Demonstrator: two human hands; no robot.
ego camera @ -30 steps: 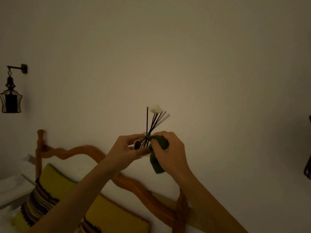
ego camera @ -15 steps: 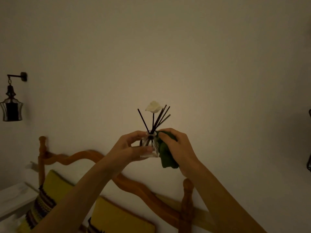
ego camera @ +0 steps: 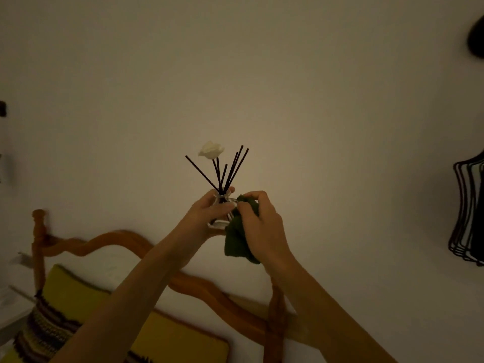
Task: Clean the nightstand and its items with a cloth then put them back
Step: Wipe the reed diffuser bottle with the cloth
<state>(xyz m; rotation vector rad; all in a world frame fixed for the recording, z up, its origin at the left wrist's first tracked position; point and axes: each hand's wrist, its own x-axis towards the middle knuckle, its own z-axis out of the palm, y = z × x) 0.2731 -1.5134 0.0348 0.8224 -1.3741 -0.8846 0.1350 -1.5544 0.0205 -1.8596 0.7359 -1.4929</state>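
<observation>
The left hand (ego camera: 209, 213) grips a small glass reed diffuser bottle (ego camera: 221, 212) held up in front of the pale wall (ego camera: 314, 113), fingers and thumb curled round its body; dark reeds (ego camera: 230, 169) fan upward from its neck, with a white paper flower (ego camera: 210, 150) among them. The right hand (ego camera: 262, 224) clutches a dark green cloth (ego camera: 237, 239), fingers bunched over it and pressing it against the bottle's right side — the cloth's loose end hangs below the hand. Below, a curved wooden headboard (ego camera: 117, 239) runs across; a yellow striped cushion (ego camera: 78, 305) leans against it; a wire lamp shade (ego camera: 468, 218) hangs at the right edge.
</observation>
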